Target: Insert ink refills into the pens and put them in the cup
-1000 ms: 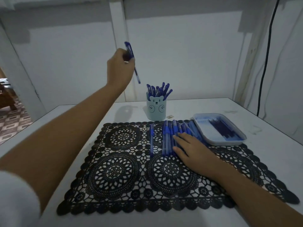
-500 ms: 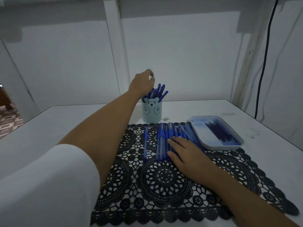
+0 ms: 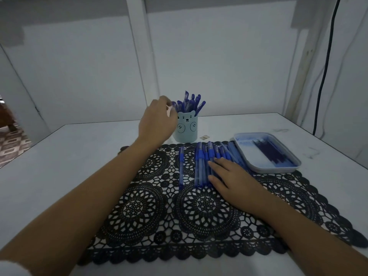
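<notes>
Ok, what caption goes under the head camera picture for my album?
Left hand beside the bear cup, right hand resting on the loose pens on the mat.

Black lace placemat (image 3: 139,206), rosette pattern, scalloped edge, lies flat on a white table (image 3: 59,156); one small pale scrap (image 3: 204,137) sits on the bare tabletop just past the mat's far edge. White wall (image 3: 219,56) behind, with a vertical white post (image 3: 143,56); a black cable (image 3: 326,62) hangs down the right-hand wall. Patterned floor tiles (image 3: 12,144) show at far left.
</notes>
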`<state>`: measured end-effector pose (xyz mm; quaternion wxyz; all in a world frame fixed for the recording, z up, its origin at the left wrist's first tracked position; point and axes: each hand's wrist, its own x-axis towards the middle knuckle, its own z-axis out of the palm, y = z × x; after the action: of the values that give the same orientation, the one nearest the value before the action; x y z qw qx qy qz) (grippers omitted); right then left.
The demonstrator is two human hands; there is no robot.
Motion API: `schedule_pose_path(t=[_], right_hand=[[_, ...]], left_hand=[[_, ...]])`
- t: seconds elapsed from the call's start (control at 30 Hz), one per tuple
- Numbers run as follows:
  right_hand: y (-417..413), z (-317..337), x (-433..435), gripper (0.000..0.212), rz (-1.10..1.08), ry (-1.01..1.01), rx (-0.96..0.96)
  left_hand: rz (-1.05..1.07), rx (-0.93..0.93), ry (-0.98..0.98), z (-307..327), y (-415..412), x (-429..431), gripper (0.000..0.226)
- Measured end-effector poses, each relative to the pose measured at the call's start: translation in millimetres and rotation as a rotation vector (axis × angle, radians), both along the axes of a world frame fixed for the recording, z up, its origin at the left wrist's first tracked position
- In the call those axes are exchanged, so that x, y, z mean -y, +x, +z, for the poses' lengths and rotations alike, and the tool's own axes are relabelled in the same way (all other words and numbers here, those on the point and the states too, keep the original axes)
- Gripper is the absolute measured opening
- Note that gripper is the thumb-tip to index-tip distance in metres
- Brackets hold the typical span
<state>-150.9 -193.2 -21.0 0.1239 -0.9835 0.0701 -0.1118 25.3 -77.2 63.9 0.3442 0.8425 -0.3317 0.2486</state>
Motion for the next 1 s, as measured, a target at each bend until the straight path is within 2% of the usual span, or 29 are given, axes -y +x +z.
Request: schedule_pose_path(t=[0.1,0.17,0.23,0.33,0.43,0.5,0.63,0.8,0.9,1.0], right_hand=[[0,0,0,0.052,-0.005,0.007,-0.004],[-1,1,-1,0.051,-0.006,0.012,-0.004],[-2,2,-1,0.052,-0.006,0.016,-0.001],[-2,3,-2,0.052,-0.006,0.012,0.004],[-2,3,-2,0.051,-0.004,0.012,-0.001],[-2,4,-2,0.051,-0.003,0.013,-0.005],[-3,3,-3,0.051,-0.001,0.05,-0.003],[-4,5,-4,0.052,0.024,0.021,0.063],[-4,7,-9,0.054,0.041,0.004,0.225],[-3,5,-15,0.059,0.098,-0.162,0.366]], left_hand=[[-0.019,0.001,0.064,-21,-16,-17,0.031],[-0.047,-0.033,0.127,-33,-22,-25,0.027],[-0.061,-0.107,0.275,-45,-27,-28,0.023],[-0.02,-0.252,0.495,-60,-37,-26,0.031],[0.027,-0.238,0.603,-62,-41,-23,0.035],[0.014,-0.235,0.648,-59,-40,-22,0.028],[0.026,-0.291,0.666,-53,-39,-27,0.014],[0.003,-0.205,0.6,-48,-48,-54,0.014],[-0.127,-0.141,0.507,-53,-64,-71,0.01],[-0.301,0.02,0.42,-62,-82,-82,0.013]])
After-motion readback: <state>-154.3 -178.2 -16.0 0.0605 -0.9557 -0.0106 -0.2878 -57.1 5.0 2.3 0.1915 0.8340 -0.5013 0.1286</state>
